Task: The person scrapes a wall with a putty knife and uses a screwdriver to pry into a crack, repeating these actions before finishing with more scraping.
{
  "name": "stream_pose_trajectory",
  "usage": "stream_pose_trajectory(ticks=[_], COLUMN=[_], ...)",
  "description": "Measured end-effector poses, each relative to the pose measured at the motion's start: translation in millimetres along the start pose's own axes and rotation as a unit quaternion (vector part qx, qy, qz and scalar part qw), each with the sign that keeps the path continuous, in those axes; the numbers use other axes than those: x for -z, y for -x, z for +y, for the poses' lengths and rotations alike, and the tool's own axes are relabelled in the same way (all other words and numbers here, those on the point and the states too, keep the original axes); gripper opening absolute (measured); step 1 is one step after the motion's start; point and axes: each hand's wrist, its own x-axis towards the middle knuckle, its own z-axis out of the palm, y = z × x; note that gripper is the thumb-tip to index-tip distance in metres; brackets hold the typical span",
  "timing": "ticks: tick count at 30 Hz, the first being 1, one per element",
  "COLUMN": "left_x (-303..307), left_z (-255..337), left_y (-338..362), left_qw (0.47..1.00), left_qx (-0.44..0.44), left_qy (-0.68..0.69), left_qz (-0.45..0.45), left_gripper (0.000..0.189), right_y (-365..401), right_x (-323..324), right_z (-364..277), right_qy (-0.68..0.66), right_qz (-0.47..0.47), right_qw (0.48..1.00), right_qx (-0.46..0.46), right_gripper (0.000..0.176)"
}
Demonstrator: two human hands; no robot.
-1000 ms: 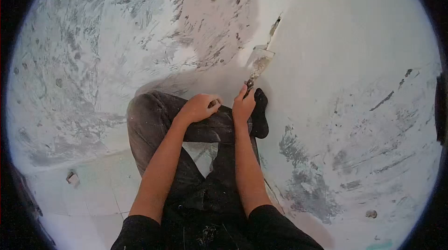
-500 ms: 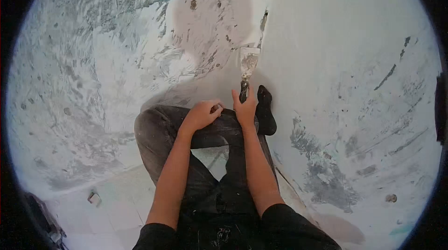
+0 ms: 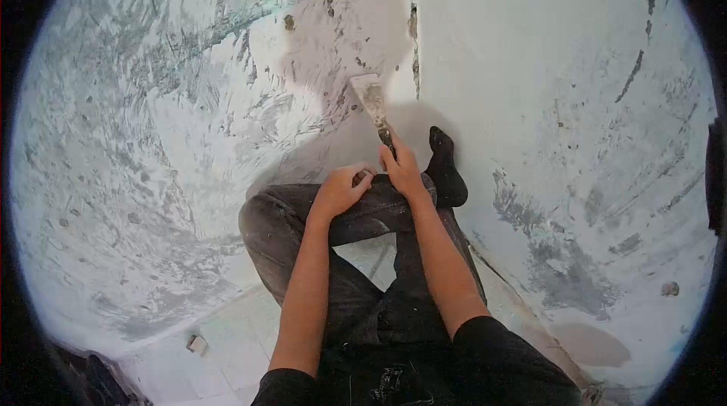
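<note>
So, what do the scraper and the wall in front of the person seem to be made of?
The scraper in the right hand: its blade looks like thin metal, dull and smeared with pale filler; the handle is mostly hidden. The wall: probably plaster or putty, matt white, with grey scrape marks and chipped spots.

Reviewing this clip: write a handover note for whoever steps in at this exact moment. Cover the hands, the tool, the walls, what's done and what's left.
Right hand: shut on the metal putty knife, with the blade against the streaked white left wall, close to the corner seam.
Left hand: curled shut on the knee of the dark grey trousers. Whether it holds anything cannot be told.
Done: the upper part of the right wall looks smooth and white.
Left, probably: grey scraped streaks across the left wall, grey patches low on the right wall, and dark gaps along the corner seam.
</note>
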Motion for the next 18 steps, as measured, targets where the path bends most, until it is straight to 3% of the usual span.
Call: stream_pose_trajectory(ticks=[2,5,8,11,15,18], left_x=[2,0,-2,1,1,0], left_z=[4,1,-3,2,0,0], left_y=[1,1,0,0,0,0], left_qw=[1.0,1.0,1.0,1.0,1.0,0.999], left_qx=[0.004,0.007,0.002,0.001,0.018,0.002], left_qy=[-0.027,-0.009,-0.014,-0.029,-0.015,-0.033], left_qz=[-0.005,0.0,0.003,-0.001,-0.007,-0.006], left_gripper=[0.026,0.027,0.028,0.029,0.027,0.026], right_y=[-7,2,-2,-5,-5,-9], right_x=[-8,-4,-2,-2,-7,-7], right_z=[19,-20,-18,-17,-6,4], right_qy=[0.16,0.069,0.053,0.012,0.046,0.083], right_qz=[0.092,0.068,0.055,0.032,0.075,0.049], right_qw=[0.974,0.992,0.989,0.995,0.986,0.993], right_qx=[0.128,0.08,0.123,0.095,0.142,0.073], right_gripper=[0.057,0.054,0.054,0.053,0.052,0.053])
